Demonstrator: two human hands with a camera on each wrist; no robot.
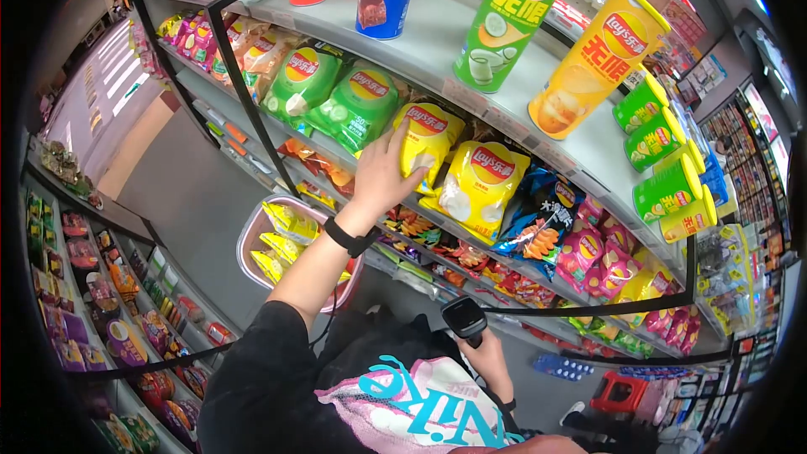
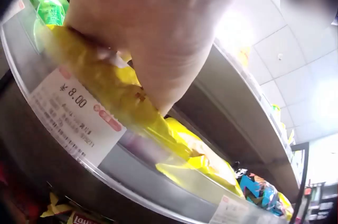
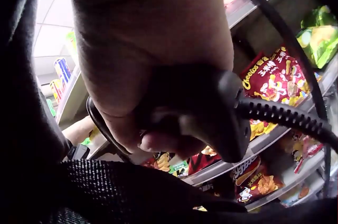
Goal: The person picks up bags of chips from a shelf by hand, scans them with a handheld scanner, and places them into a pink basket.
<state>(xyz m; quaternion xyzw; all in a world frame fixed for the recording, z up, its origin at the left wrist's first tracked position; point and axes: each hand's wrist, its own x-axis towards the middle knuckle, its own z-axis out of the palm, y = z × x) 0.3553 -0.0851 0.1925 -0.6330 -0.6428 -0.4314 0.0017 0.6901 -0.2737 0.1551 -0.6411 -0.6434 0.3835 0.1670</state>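
My left hand (image 1: 395,160) reaches up to the second shelf and grips a yellow Lay's chip bag (image 1: 430,139) by its left edge. Seen from the left wrist, the left hand (image 2: 158,29) closes on the yellow bag (image 2: 116,94) just above a price label reading 8.00 (image 2: 71,116). Another yellow bag (image 1: 481,185) stands to its right. Low by my waist, my right hand (image 1: 489,360) holds a black barcode scanner (image 1: 464,318). In the right wrist view the right hand (image 3: 153,60) wraps the scanner handle (image 3: 211,118), from which a coiled cable (image 3: 288,121) trails.
A pink basket (image 1: 250,240) holding yellow snack bags sits on the floor below my left arm. Green chip bags (image 1: 336,99) lie left of the yellow ones. Tall canisters (image 1: 514,13) stand on the top shelf. Another snack shelf (image 1: 101,286) lines the aisle's left side. A red stool (image 1: 618,391) stands lower right.
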